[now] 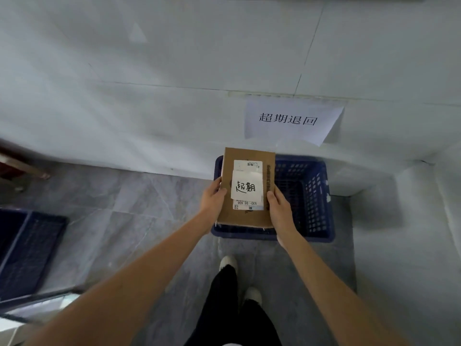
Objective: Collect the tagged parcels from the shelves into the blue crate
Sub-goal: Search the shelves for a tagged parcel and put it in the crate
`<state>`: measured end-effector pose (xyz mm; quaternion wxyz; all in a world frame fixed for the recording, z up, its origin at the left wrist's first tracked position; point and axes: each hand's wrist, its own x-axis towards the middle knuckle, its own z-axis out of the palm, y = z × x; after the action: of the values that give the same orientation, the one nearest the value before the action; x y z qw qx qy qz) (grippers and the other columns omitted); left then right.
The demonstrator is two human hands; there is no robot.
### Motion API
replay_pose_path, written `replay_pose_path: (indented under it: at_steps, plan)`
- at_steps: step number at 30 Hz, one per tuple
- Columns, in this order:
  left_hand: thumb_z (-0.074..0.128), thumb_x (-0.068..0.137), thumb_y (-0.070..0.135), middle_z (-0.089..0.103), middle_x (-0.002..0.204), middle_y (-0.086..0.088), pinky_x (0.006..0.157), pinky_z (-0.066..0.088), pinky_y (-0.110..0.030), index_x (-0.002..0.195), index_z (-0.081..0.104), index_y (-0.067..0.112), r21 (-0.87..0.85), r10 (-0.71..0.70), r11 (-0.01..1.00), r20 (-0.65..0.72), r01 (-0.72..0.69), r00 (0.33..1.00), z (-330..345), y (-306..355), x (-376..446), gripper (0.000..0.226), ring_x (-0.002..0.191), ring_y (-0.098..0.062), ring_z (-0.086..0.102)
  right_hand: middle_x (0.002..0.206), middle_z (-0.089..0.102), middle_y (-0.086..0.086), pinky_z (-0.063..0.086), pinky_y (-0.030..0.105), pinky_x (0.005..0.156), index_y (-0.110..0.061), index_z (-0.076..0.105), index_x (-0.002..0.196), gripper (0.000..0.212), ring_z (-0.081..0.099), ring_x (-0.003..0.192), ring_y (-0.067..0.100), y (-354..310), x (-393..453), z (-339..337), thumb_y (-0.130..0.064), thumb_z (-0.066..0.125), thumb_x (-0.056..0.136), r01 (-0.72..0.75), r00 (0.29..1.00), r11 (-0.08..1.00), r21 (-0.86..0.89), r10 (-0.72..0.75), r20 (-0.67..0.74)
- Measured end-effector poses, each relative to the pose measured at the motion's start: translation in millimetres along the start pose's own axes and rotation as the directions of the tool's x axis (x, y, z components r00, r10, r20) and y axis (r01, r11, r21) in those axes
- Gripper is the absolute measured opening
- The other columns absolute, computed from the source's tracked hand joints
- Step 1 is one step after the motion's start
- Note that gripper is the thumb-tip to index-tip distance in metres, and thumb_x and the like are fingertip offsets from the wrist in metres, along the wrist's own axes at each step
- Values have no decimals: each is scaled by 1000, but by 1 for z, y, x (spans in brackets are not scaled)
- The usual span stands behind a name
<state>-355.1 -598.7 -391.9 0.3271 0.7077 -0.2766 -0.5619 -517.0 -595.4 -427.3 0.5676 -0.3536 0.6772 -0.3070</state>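
A flat brown cardboard parcel (228, 211) with a white shipping label and a handwritten white tag on top hangs over the left half of the blue crate (314, 196). My left hand (213, 197) grips its left edge, thumb on top. My right hand (279, 206) grips its right edge the same way. The blue crate stands on the grey tiled floor against the white wall, and the part of its inside that shows holds nothing.
A white paper sign (291, 119) with black characters is stuck on the wall above the crate. A second dark blue crate (27, 248) sits at the left edge. My legs and white shoes (228, 262) stand just before the crate. A white wall corner (411, 196) juts out on the right.
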Motion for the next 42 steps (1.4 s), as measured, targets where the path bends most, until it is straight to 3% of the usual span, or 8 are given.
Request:
replay_pose_path:
  at_steps: [16,21,24,30,34,36,39,42]
  plan:
    - [30,94,19,68,107,-13,67,49,-35,120,57,11,14,-420,908,48,420,906,57,-93,244,38,91,-30,63,148,47,-5,28,49,116,-36,47,142,72,43,136,18,125,217,49,-76,30,85,-437,899,889,134,431,73]
    - [28,96,29,69,103,-10,82,50,-38,104,58,16,-6,-474,881,-3,474,881,69,-141,303,34,92,-29,62,144,52,-3,33,47,114,-32,50,141,70,48,130,19,168,273,63,-74,32,88,-496,868,854,159,486,100]
    - [26,101,29,69,91,-9,53,55,-25,103,59,14,-93,-496,865,-5,493,869,73,-164,329,37,77,-25,64,114,67,-4,50,33,90,-27,64,117,49,62,99,13,185,300,71,-54,27,102,-529,847,838,131,513,137]
    - [29,102,29,67,111,-12,51,57,-29,135,37,15,-92,-456,887,-17,453,890,79,-199,369,37,79,-26,66,88,66,-9,46,25,62,-32,64,90,48,61,80,7,208,335,88,-51,22,104,-550,824,833,68,527,209]
    - [32,103,20,63,86,-7,44,50,-23,103,47,18,-129,-439,891,-7,435,898,78,-215,379,16,70,-19,59,79,66,-13,49,20,55,-32,62,90,41,62,70,3,222,344,98,-47,27,104,-522,841,850,67,500,204]
    - [30,104,20,58,88,-5,45,47,-20,103,44,23,-101,-447,891,-25,442,894,80,-216,381,15,68,-14,52,83,69,-9,55,25,66,-29,67,94,44,65,75,9,231,349,104,-46,27,104,-504,853,860,79,482,199]
    - [31,99,7,55,114,-6,45,45,-15,144,24,18,63,-395,915,-47,398,917,80,-221,383,47,71,-8,52,104,73,1,54,45,93,-24,67,114,51,67,97,24,241,356,115,-53,27,100,-508,855,856,97,486,183]
    - [32,94,1,45,141,-6,68,50,-18,152,11,22,149,-301,939,-80,310,950,80,-224,376,66,102,-17,58,117,69,1,53,47,95,-27,57,127,56,66,105,23,250,361,118,-63,29,93,-493,859,869,42,477,187]
